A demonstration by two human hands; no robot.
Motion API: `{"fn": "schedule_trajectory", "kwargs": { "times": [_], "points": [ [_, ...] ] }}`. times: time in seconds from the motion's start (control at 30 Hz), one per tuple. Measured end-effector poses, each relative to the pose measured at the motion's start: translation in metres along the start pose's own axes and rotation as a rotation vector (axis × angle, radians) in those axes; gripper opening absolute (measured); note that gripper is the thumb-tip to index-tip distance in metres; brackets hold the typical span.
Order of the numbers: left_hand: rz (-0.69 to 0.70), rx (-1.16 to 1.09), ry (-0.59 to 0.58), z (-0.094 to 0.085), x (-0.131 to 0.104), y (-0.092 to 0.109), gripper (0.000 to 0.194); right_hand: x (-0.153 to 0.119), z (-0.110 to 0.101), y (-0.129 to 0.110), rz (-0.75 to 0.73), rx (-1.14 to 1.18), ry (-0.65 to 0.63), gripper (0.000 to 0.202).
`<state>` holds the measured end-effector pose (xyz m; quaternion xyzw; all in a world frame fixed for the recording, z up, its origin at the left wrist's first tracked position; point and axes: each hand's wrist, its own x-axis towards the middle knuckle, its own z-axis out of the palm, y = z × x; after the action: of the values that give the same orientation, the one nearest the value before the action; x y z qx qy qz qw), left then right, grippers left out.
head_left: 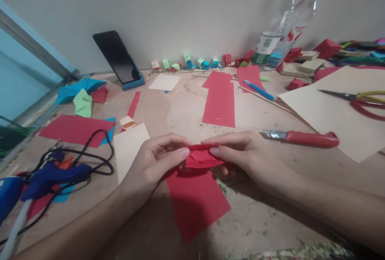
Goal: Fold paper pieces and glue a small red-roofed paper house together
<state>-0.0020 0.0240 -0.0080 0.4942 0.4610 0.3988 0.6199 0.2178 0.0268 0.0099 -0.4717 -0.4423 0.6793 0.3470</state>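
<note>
A small folded red paper piece (202, 156) is held up between both hands, with creases and raised flaps inside it. My left hand (159, 156) pinches its left end, thumb on top. At its right end, my right hand (240, 152) grips it the same way, with some fingers hidden underneath. Below the hands lies a flat red paper sheet (198, 204), partly in shadow. Close to my right wrist, a red-handled knife (311, 138) rests on the table. A cream paper sheet (132, 144) lies beside my left hand.
A blue glue gun (57, 176) with a looped black cord lies at left. Behind it are folded blue paper (80, 89) and a phone (116, 57) on a stand. Scissors (357, 99) lie on cream paper at right. Plastic bottles (266, 47) stand near the wall.
</note>
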Motion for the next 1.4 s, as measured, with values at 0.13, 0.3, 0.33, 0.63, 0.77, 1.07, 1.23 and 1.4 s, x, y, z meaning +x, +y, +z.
{"fn": "schedule_trajectory", "kwargs": {
  "times": [0.13, 0.3, 0.33, 0.63, 0.77, 1.07, 1.23, 1.4],
  "points": [
    [-0.029, 0.029, -0.019, 0.001, 0.0, 0.001, 0.027, -0.002, 0.002, 0.002, -0.022, -0.026, -0.025, 0.02],
    [-0.038, 0.038, -0.038, 0.003, 0.001, 0.005, 0.016, -0.001, 0.0, -0.004, -0.054, -0.142, -0.085, 0.018],
    [-0.028, 0.049, -0.037, 0.003, 0.001, 0.006, 0.014, -0.001, 0.0, -0.006, -0.059, -0.163, -0.093, 0.016],
    [0.106, 0.332, 0.149, 0.015, -0.007, 0.007, 0.018, 0.0, 0.0, 0.0, -0.009, -0.193, -0.061, 0.021],
    [0.021, 0.358, 0.122, 0.017, -0.007, 0.011, 0.021, -0.002, 0.002, -0.001, -0.01, -0.198, -0.101, 0.016],
    [-0.039, 0.224, 0.059, 0.012, -0.002, 0.014, 0.019, -0.002, -0.004, -0.006, -0.043, -0.154, -0.132, 0.043],
    [0.077, 0.499, 0.089, 0.013, -0.006, 0.014, 0.039, 0.0, -0.001, -0.005, -0.008, -0.242, -0.092, 0.018],
    [0.081, 0.476, 0.108, 0.014, -0.005, 0.011, 0.037, 0.0, 0.0, -0.005, -0.012, -0.224, -0.122, 0.005]
  ]
}}
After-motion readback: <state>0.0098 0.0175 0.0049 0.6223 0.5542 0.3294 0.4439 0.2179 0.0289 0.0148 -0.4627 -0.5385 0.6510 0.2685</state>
